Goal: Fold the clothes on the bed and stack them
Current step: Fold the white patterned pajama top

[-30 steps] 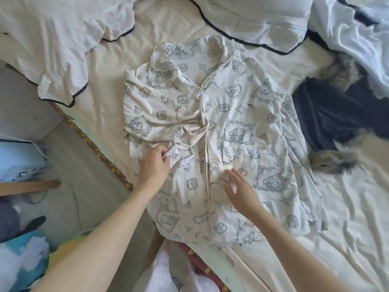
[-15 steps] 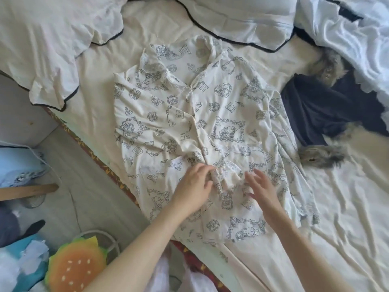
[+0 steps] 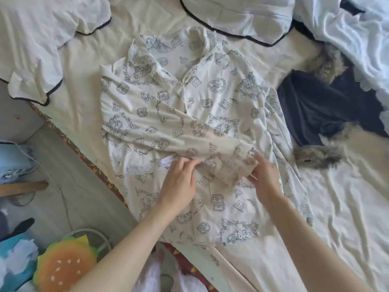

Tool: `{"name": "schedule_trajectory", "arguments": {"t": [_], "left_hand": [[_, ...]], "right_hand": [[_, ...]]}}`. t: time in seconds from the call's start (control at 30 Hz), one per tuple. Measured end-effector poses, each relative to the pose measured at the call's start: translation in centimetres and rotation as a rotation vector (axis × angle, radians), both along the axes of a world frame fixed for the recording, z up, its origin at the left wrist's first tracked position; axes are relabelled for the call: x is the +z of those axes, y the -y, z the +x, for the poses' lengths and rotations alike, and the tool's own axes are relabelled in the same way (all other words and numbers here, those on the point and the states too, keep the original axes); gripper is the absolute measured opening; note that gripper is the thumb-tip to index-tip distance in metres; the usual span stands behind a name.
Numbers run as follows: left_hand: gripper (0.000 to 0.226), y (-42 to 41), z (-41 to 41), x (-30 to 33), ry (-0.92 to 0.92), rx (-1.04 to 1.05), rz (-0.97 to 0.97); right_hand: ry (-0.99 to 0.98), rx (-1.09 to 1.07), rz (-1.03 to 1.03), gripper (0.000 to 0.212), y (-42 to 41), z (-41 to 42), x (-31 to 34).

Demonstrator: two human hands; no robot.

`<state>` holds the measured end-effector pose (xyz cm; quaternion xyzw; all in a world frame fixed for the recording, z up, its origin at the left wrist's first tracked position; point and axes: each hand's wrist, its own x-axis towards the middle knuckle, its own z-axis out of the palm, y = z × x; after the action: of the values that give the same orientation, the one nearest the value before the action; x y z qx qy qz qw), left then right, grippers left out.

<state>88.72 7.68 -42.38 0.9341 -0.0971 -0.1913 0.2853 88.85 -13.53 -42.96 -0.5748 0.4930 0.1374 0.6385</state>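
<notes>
The printed pyjama shirt (image 3: 210, 114) lies face up on the bed (image 3: 80, 102), collar toward the pillows, hem toward me at the mattress edge. Its one sleeve (image 3: 168, 135) is laid diagonally across the chest, running from the shoulder on my left down to a lace cuff (image 3: 237, 165) just right of the button line.

My left hand (image 3: 179, 186) rests on the shirt front below that sleeve. Its fingers are curled and pinch the fabric at the sleeve's lower edge, close to the cuff. My right hand (image 3: 263, 178) is at the cuff's outer end; thumb and fingers close on the lace, so this grip is narrow and holds the cuff. The cuff itself is blurred, so its exact lie is unclear.

The shirt's other side is spread loosely toward the right, with its edge rumpled on the sheet.

A dark garment with fur trim (image 3: 320, 106) lies to the right of the shirt, just beside it and unfolded. Two pillows with dark piping (image 3: 237, 15) sit beyond the collar. A pale blue quilt (image 3: 353, 30) is bunched at the far right corner.

On the floor to my left, a burger-shaped cushion (image 3: 65, 264) sits near the bed edge.
</notes>
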Motion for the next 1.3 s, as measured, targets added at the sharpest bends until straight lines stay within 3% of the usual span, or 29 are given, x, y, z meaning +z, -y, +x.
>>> {"name": "schedule_trajectory", "arguments": {"t": [0.1,0.23,0.37,0.47,0.53,0.7,0.87,0.93,1.1,1.3], "left_hand": [[0.051,0.7,-0.3,0.0,0.129,-0.118,0.108],[0.061,1.8,0.6,-1.1,0.105,-0.282,0.307],[0.05,2.9,1.9,-2.4,0.127,-0.333,0.412],[0.027,3.9,2.5,-2.0,0.19,-0.346,0.372],[0.018,4.3,2.4,-1.4,0.26,-0.299,0.243],[0.026,5.0,-1.1,-0.8,0.278,-0.3,-0.023],[0.046,4.2,-3.1,-1.5,0.05,-0.419,0.059],[0.046,3.3,-2.8,-1.4,0.082,-0.39,0.063],[0.033,-1.9,-0.9,0.2,0.154,-0.208,0.037],[0.026,-10.6,2.7,1.1,0.117,0.327,0.038]], "right_hand": [[-0.078,0.047,0.043,0.035,2.5,0.2,-0.3],[-0.121,0.212,0.06,0.048,1.8,0.5,-1.4],[-0.15,0.261,-0.017,0.044,-0.2,1.6,-2.4],[-0.084,0.19,-0.085,0.018,-0.8,1.8,-2.1],[-0.029,0.132,-0.103,0.017,-0.5,1.1,-1.3],[0.015,0.102,-0.193,0.016,1.2,-2.6,0.4],[-0.173,0.107,-0.215,0.024,2.0,-4.6,-0.7],[-0.206,0.145,-0.302,0.035,1.6,-4.5,-0.9],[-0.158,0.441,-0.828,0.047,-1.4,-3.5,0.5],[-0.04,0.778,-0.986,0.051,-6.2,1.6,2.4]]}}
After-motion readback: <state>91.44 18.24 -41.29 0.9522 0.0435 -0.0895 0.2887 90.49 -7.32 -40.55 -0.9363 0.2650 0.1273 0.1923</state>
